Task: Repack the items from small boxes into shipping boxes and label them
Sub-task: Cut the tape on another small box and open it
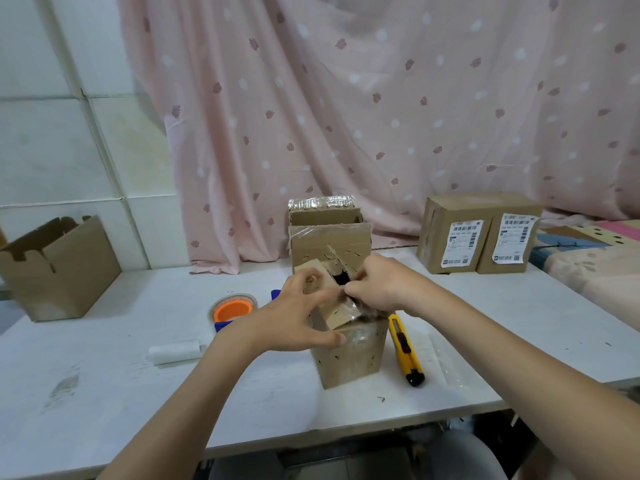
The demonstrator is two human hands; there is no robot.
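Small box (pixel 349 351) sits mid-table, near edge side, just in front of a taller taped carton (pixel 329 244); you've got both hands on its top. Your left hand (pixel 298 317) has fingers spread, thumb down on the near-left wall, other fingers curled over the raised flap (pixel 337 315). Your right hand (pixel 377 285) is bunched, fingertips pinching something at the flap seam, tape or flap edge, can't tell which. Corrugated board looks thin and light, stiff along the walls but the flaps bend easy; it's scuffed and punched with small holes, so it'll tear if you yank. Clear tape film on the top and the near face looks slick, so grip bare cardboard, not film. Probably best hold: brace the wall low with the left, peel from the flap's free corner with the right. Contents not visible through the dark gap, so weight inside is a guess; treat it as possibly fragile. Yellow utility knife (pixel 407 351) lies just right of the box, tape roll with orange core (pixel 232 309) to the left, open shipping box (pixel 59 268) far left, two labelled boxes (pixel 478 233) far right on the table (pixel 173 393).
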